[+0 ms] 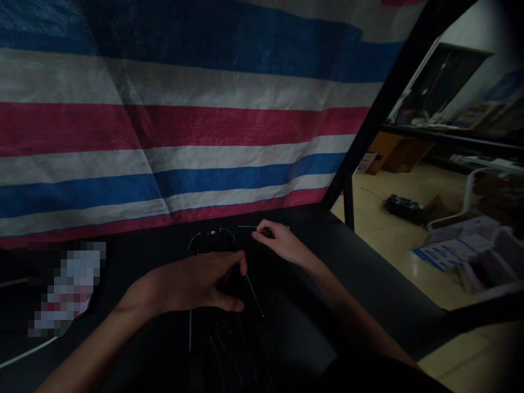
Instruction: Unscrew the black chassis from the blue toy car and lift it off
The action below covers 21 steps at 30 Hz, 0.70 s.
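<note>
Tool (248,226) (slim, straight metallic shaft) juts from the right hand (282,243).

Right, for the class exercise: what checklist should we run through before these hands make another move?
1. Right hand holding the thin-shafted tool: ok.
2. Tool's shaft apart from the left hand: ok.
3. Left hand's grip on the dark object: cannot tell; too dark.
4. Light over the black table: not ok; dim, details lost.
5. White cable apart from both hands: ok.
</note>
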{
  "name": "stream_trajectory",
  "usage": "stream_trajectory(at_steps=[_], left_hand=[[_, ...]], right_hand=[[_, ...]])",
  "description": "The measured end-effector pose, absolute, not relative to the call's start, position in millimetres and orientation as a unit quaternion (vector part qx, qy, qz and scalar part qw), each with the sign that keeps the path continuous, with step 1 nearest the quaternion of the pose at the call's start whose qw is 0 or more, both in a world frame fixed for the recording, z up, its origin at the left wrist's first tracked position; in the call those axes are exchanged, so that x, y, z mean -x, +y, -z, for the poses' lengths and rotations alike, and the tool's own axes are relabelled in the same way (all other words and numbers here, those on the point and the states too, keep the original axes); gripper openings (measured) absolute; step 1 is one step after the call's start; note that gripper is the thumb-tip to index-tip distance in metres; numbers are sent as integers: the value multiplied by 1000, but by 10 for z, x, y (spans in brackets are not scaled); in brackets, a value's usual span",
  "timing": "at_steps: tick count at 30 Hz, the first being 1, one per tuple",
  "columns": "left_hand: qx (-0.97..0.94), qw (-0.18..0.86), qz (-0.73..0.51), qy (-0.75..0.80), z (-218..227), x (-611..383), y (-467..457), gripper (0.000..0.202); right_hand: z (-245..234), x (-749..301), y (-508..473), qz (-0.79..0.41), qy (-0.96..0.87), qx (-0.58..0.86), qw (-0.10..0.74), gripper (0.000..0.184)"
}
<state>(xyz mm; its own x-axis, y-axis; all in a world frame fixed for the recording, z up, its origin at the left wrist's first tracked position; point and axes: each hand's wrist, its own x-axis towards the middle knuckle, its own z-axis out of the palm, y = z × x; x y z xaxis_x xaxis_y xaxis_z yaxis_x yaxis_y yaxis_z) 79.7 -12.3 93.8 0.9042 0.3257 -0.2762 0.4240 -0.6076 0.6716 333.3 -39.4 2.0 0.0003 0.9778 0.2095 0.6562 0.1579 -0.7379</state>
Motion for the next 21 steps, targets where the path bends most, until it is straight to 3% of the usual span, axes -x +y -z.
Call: stream_trajectory(at_steps=[4, 9, 16, 21], left_hand=[[-908, 371, 35, 193, -916, -776, -166, 38], [-912, 370, 18, 176, -898, -754, -184, 41], [-904, 376, 24, 202, -931, -721, -190, 42], [-901, 397, -31, 169, -867, -692, -158, 38]], right_hand=[[-216, -3307, -460, -240, -682, 582, 373, 32], [-710, -3211, -715, -237, -699, 566, 368, 26], [-1527, -3116, -1001, -82, -738, 602, 294, 26], [-1514, -2926, -1028, -53, -772, 581, 253, 24]])
